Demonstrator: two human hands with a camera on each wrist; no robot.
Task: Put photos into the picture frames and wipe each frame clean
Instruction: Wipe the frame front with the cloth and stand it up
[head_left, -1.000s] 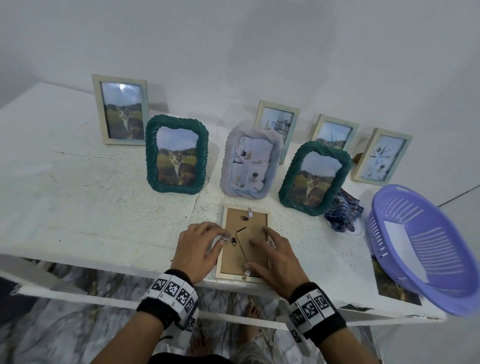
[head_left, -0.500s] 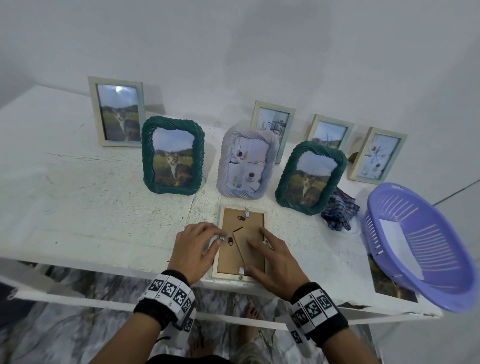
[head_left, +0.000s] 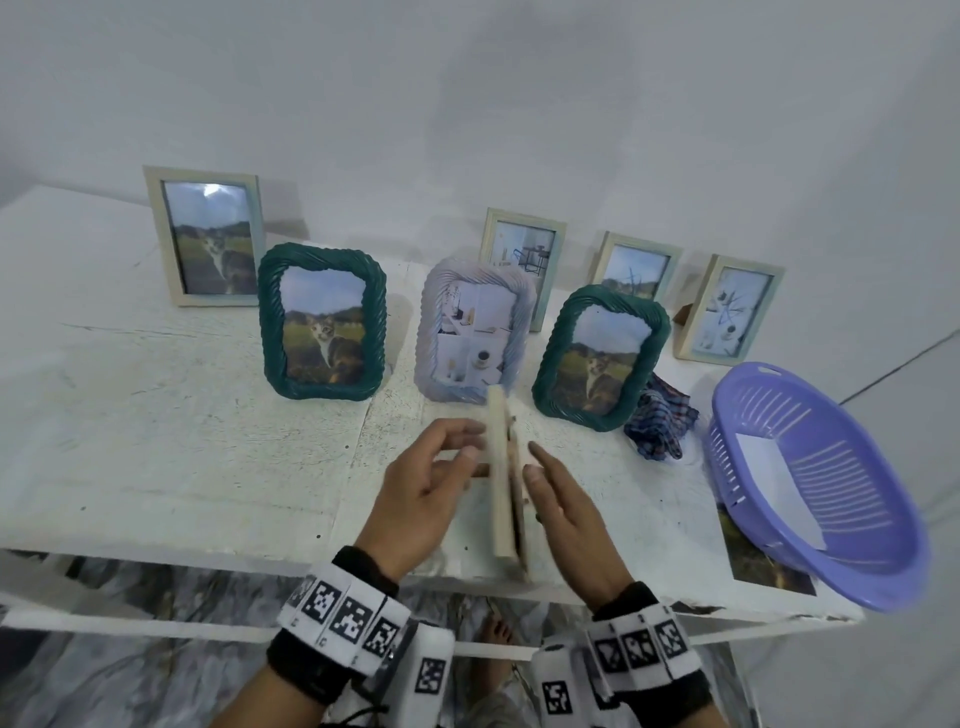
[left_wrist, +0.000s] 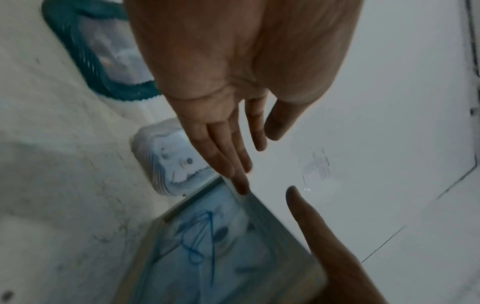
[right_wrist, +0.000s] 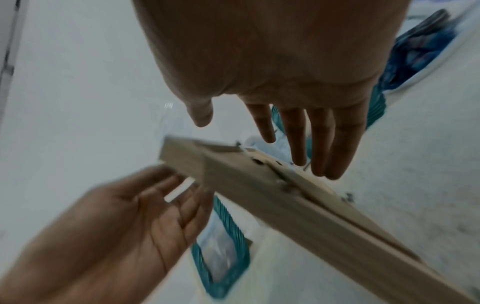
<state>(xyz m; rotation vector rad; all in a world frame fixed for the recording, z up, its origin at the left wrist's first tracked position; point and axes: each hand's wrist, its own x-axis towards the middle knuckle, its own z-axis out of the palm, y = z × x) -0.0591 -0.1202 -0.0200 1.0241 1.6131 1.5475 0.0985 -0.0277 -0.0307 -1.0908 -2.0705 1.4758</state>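
Note:
A small light wooden picture frame (head_left: 502, 475) stands on edge near the table's front, seen edge-on between my hands. My left hand (head_left: 457, 447) has straight fingers touching its front side. My right hand (head_left: 545, 480) lies flat along its brown back. In the left wrist view the frame's glass side (left_wrist: 207, 246) shows a pale blue photo, with my left fingertips (left_wrist: 240, 183) at its top corner. The right wrist view shows the frame's wooden edge (right_wrist: 285, 201) and backing clips, blurred, with my right fingers (right_wrist: 298, 144) straight above it. A checked blue cloth (head_left: 660, 421) lies crumpled to the right.
Several filled frames stand behind: two green rope-edged ones (head_left: 323, 322) (head_left: 600, 358), a lilac one (head_left: 475, 332) and pale wooden ones (head_left: 208, 236) along the wall. A purple basket (head_left: 815, 483) overhangs the right table edge, on top of a loose photo (head_left: 753, 561).
The frame lay face down on the table under both hands. Now it is tipped up on its edge, and both hands have opened flat on either side of it.

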